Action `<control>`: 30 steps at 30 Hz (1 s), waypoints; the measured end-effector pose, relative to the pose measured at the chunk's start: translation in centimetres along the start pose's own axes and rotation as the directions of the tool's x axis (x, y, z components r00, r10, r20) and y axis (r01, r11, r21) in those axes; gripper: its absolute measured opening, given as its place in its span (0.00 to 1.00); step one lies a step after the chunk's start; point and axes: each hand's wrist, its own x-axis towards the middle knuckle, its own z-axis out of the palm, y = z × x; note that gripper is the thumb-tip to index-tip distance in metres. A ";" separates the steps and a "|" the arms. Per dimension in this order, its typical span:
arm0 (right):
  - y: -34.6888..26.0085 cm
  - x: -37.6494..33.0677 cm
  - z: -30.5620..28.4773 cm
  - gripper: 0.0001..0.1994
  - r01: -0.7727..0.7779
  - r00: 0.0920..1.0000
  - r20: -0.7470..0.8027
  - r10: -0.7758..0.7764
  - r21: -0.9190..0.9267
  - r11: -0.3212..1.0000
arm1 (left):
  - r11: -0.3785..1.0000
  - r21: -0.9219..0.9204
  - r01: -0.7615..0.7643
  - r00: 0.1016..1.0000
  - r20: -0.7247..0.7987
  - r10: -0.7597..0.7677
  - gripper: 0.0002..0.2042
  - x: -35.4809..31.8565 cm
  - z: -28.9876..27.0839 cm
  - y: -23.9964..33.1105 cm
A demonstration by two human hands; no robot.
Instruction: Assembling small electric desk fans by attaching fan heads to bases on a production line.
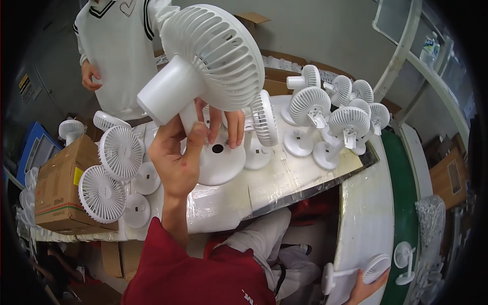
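A: White plastic desk fan, raised above the tabletop. How is it held?

B: Left hand has its fingers closed round the stem under the motor housing, tilting the grille away, apparently to expose the stem. Right hand rests part-open, fingertips on the round base below, seemingly steadying it.

A: Packaging?

B: Brown cardboard box at left, with a yellow rectangular label and red stripe; finished fans stand grouped at right.

Red short sleeve on left arm, bare forearm, light trousers, bare hands
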 end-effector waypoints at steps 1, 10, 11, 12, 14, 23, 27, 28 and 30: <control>2.2 0.3 0.7 0.48 -0.049 0.998 0.049 0.046 0.055 0.997 | 1.000 0.017 -0.001 1.000 -0.001 0.001 0.15 0.0 -0.5 0.1; 7.2 0.1 1.8 0.46 -0.298 0.931 0.264 0.250 0.158 0.942 | 0.996 0.070 -0.050 0.997 0.066 0.045 0.14 0.2 -0.7 0.0; 7.0 0.1 1.8 0.46 -0.279 0.937 0.261 0.231 0.165 0.946 | 0.995 0.082 -0.057 0.996 0.066 0.052 0.15 0.2 -0.7 -0.1; 6.8 0.0 1.9 0.46 -0.261 0.943 0.257 0.212 0.172 0.950 | 0.993 0.094 -0.065 0.996 0.067 0.059 0.15 0.2 -0.7 -0.1; 6.8 -0.2 1.9 0.46 -0.245 0.947 0.254 0.196 0.178 0.953 | 0.992 0.106 -0.072 0.995 0.070 0.065 0.15 0.2 -0.6 -0.1; 6.5 -1.2 1.7 0.46 -0.247 0.959 0.189 0.212 0.185 0.951 | 0.991 0.130 -0.015 0.999 0.054 0.008 0.19 0.1 -1.0 -0.6; 6.2 -1.4 1.5 0.46 -0.250 0.959 0.184 0.214 0.199 0.947 | 0.997 0.053 -0.061 0.991 0.120 0.054 0.18 0.5 -1.7 -0.8; 6.1 -1.4 1.5 0.46 -0.251 0.959 0.183 0.215 0.204 0.946 | 0.997 0.027 -0.075 0.988 0.141 0.070 0.18 0.5 -1.9 -0.8; 3.9 -1.2 0.9 0.48 -0.291 0.948 0.194 0.252 0.208 0.934 | 0.994 0.055 -0.090 0.989 0.125 0.082 0.19 0.5 -2.0 -0.8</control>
